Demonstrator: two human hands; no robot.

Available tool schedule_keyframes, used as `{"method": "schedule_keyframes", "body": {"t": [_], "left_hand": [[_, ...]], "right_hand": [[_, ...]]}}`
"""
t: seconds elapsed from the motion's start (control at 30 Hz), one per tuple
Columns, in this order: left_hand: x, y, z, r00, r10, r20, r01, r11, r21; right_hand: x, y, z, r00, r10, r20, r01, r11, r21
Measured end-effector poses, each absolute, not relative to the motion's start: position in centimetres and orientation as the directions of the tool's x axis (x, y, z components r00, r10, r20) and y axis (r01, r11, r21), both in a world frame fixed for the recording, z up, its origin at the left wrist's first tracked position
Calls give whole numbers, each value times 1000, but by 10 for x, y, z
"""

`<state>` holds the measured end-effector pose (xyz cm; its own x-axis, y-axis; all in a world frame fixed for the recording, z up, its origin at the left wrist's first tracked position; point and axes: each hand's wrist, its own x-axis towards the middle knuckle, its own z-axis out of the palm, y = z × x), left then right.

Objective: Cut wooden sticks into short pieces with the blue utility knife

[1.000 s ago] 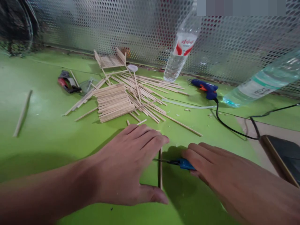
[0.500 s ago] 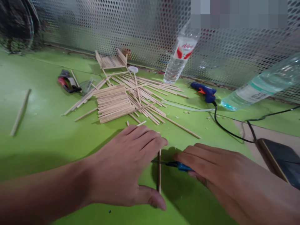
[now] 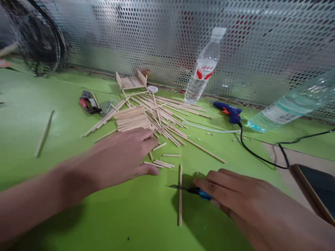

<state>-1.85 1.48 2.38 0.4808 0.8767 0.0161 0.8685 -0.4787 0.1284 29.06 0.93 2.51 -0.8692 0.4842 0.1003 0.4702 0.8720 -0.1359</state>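
Observation:
My right hand (image 3: 235, 198) grips a blue utility knife (image 3: 205, 194). Its dark blade lies across a thin wooden stick (image 3: 180, 212) on the green table. My left hand (image 3: 125, 153) is open beside the short cut stick pieces (image 3: 163, 164), its thumb apart from the fingers and nothing visibly held. The fingertips reach the near edge of a flat raft of sticks (image 3: 132, 118) and cover part of it. Behind that, loose long sticks (image 3: 167, 111) lie in a fanned pile. A small stick-built piece with raised sides (image 3: 132, 82) stands farther back.
At the back stand a water bottle (image 3: 200, 78) and a leaning larger bottle (image 3: 282, 108). A blue glue gun (image 3: 227, 111) trails a black cord. On the right lies a phone (image 3: 316, 188). A tape dispenser (image 3: 89, 103) and a single stick (image 3: 44, 134) are left; perforated metal (image 3: 157, 38) borders the table.
My left hand has moved left and away from the stick under the blade, uncovering short pieces. My right hand stays nearly in place with the knife. The view has tilted up slightly.

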Motion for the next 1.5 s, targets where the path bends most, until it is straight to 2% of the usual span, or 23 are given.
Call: {"method": "schedule_keyframes", "body": {"t": [0.13,0.33,0.57,0.77,0.97,1.1,1.33,1.5], "left_hand": [[-28,19,21,523,852,-31,844,-512,163],[-32,22,26,520,854,28,826,-510,241],[-42,24,35,508,861,21,825,-494,274],[-28,24,27,603,798,24,761,-584,284],[-8,9,26,633,774,37,732,-613,298],[-14,10,31,642,766,24,715,-610,342],[-46,23,51,499,864,63,824,-496,275],[-42,23,45,585,811,-14,770,-550,324]], "right_hand": [[292,9,25,-871,482,97,466,872,-149],[292,7,25,-863,486,140,474,874,-111],[291,6,21,-861,492,128,481,870,-110],[293,5,17,-862,455,225,461,887,-28],[292,8,16,-873,443,204,447,894,-29],[292,8,17,-869,453,199,455,890,-36],[292,8,18,-873,440,212,452,892,6],[292,9,16,-870,442,221,447,894,-31]]}}
